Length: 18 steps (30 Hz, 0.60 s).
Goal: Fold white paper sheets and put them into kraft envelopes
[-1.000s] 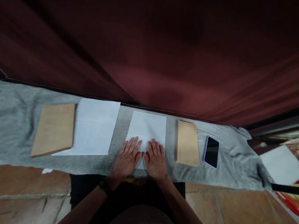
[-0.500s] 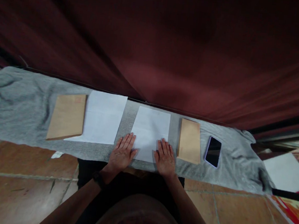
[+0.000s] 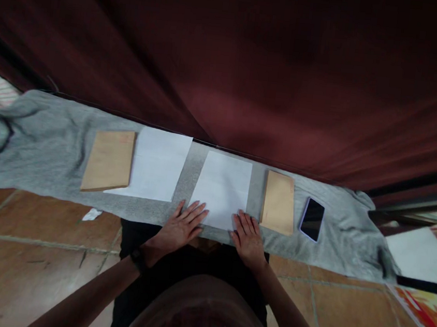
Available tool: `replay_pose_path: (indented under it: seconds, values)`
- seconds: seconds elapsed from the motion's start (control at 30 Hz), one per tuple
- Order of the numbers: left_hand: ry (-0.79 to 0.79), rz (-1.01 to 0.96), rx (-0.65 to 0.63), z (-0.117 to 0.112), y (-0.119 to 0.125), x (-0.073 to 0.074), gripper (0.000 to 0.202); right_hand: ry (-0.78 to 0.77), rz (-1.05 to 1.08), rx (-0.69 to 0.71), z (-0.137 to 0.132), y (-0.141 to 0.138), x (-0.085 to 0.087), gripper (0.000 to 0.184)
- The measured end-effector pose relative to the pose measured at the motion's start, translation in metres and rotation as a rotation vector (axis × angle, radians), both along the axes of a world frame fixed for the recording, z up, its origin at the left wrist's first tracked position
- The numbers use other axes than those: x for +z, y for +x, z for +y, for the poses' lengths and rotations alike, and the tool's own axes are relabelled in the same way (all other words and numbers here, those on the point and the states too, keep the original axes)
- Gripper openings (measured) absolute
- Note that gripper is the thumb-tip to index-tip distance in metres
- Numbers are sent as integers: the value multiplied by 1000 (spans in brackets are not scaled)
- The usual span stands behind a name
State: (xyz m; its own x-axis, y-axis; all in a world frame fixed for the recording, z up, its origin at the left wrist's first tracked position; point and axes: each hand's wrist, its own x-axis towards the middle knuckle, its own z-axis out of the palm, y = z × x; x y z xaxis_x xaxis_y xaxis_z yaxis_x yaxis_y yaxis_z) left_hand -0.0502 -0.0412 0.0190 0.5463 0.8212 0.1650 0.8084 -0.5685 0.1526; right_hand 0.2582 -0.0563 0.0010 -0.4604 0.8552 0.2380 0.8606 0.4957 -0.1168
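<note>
A white folded sheet of paper (image 3: 221, 187) lies in the middle of a grey cloth (image 3: 49, 140) spread on the floor. My left hand (image 3: 180, 227) rests flat at the sheet's near left corner, fingers spread and open. My right hand (image 3: 247, 237) lies flat at the near right corner, fingers stretched out, holding nothing. A small brown envelope (image 3: 278, 209) lies right of the sheet. A dark phone (image 3: 312, 219) sits beyond it. To the left lie a larger white sheet (image 3: 156, 165) and a large brown envelope (image 3: 109, 160).
A dark red curtain (image 3: 251, 73) hangs right behind the cloth. Brown floor tiles (image 3: 18, 246) run along the near side, with a small paper scrap (image 3: 91, 214) on them. White paper (image 3: 419, 255) and a colourful printed item (image 3: 425, 307) lie at the right.
My hands slid apart from the middle of the sheet to its near corners and drew back toward me. The view shifted, so the cloth and papers sit higher and further right.
</note>
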Motion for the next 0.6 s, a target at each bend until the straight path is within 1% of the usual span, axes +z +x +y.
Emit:
replay_pose_path:
  seconds: [0.1, 0.2, 0.37, 0.47, 0.6]
  values:
    - [-40, 69, 11, 3, 4, 5, 47, -21, -13, 16, 1, 2, 4, 52]
    - [-91, 164, -14, 10, 7, 9, 50, -48, -29, 16, 5, 0, 9, 52]
    - [-123, 270, -36, 21, 12, 15, 66, -87, -41, 18, 9, -4, 17, 52]
    - [-169, 224, -46, 27, 10, 25, 64, -120, 12, 13, 11, -1, 19, 52]
    - [-212, 66, -84, 25, -1, 36, 50, -217, 176, 71, 14, 12, 15, 54]
